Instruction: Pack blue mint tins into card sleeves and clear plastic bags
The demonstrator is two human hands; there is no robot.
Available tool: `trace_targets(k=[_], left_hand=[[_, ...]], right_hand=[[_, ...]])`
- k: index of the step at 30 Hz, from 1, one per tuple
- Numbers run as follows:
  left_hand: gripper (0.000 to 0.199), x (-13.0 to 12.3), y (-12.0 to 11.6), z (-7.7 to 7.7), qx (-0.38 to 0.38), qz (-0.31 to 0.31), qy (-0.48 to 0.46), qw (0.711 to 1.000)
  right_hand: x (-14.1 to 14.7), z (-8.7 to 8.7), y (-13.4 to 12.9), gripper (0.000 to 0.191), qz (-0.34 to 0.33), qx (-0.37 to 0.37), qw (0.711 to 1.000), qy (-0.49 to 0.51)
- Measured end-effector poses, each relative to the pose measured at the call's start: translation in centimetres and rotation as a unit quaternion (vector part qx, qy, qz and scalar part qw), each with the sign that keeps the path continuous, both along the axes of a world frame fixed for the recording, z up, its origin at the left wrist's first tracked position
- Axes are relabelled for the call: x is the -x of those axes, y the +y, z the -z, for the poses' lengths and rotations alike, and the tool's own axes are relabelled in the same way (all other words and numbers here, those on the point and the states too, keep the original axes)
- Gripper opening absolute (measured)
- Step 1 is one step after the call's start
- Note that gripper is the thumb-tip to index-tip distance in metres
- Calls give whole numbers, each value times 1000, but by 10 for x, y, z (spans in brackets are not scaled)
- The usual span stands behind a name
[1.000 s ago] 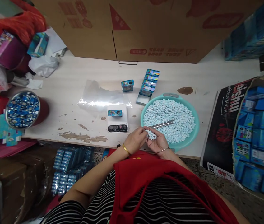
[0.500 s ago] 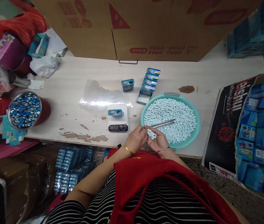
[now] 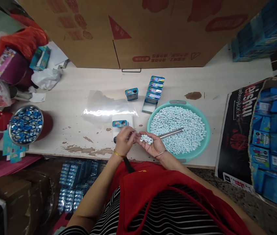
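My right hand (image 3: 153, 145) lies palm up and cupped at the left rim of the green basin (image 3: 208, 130), holding a small heap of pale blue candies (image 3: 146, 139). My left hand (image 3: 125, 140) is closed over the front of the white scale (image 3: 130, 120), its fingertips blurred; what they hold, if anything, is too small to make out. On the scale stands a blue tin (image 3: 120, 123), just beyond my left fingers. Many pale candies (image 3: 189, 120) fill the basin, with a metal tool (image 3: 171, 133) lying on them beside my right hand.
A blue tin (image 3: 131, 94) and a row of tins (image 3: 155, 88) stand behind the scale, near a clear plastic sheet (image 3: 99, 101). At left is a pot of wrapped pieces (image 3: 25, 124). A large carton (image 3: 118, 32) borders the back; an open box of blue packs (image 3: 270, 140) is at right.
Both hands have moved left, away from the basin. My left hand has parted from my right and come over the scale; my right palm has opened wider under the candies. The view has shifted slightly.
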State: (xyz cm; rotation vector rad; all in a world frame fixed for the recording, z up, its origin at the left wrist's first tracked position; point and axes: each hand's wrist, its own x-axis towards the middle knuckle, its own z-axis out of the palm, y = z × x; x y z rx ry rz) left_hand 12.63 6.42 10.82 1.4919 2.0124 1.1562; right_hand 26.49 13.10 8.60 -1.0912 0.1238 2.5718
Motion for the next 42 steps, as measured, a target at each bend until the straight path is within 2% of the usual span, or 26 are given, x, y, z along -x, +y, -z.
trace_targets(k=[2,3,8,11,14,17,20,22,24,26,29,32,38,42], left_hand=[[13,19,5,7,6,-71,17,997],[14,28,7,11,11,-88,21,996],[21,62,5,29,49,-123,15,991],[24,74,-6,31,57,-188,-17,980],[24,73,-15,26,58,-208,-46,975],[21,50,-17,17,62,-144,-58,986],[18,8,-15,9,68,3,-78,995],[24,-22,-14,8,66,93,-83,990],[27,-45,-16,10,70,128,-78,986],[24,-59,-18,14,83,116,-77,987],[18,-66,-22,17,94,84,-82,989],[11,-65,-24,17,91,76,-87,989],[8,-69,-23,12,74,114,-33,990],[8,-55,-18,9,30,69,-42,996]], right_hand=[[3,-1,0,14,-8,1,1000,3],[2,-1,0,14,-11,3,1000,2],[-9,0,2,16,-6,6,1000,-17],[-20,1,5,19,-2,-15,1000,-27],[-30,2,7,20,-31,-34,998,-33],[-39,4,6,21,-97,-47,994,-29],[-45,7,-1,25,-153,-63,986,-36],[-49,9,-8,26,-165,-74,982,-47],[-53,10,-13,26,-161,-78,982,-57],[-56,9,-17,27,-163,-73,982,-55],[-57,6,-19,32,-180,-72,980,-34],[-55,2,-19,35,-181,-88,979,-36],[-51,2,-21,38,-190,-114,974,-38],[-51,3,-18,37,-212,-115,970,-19]])
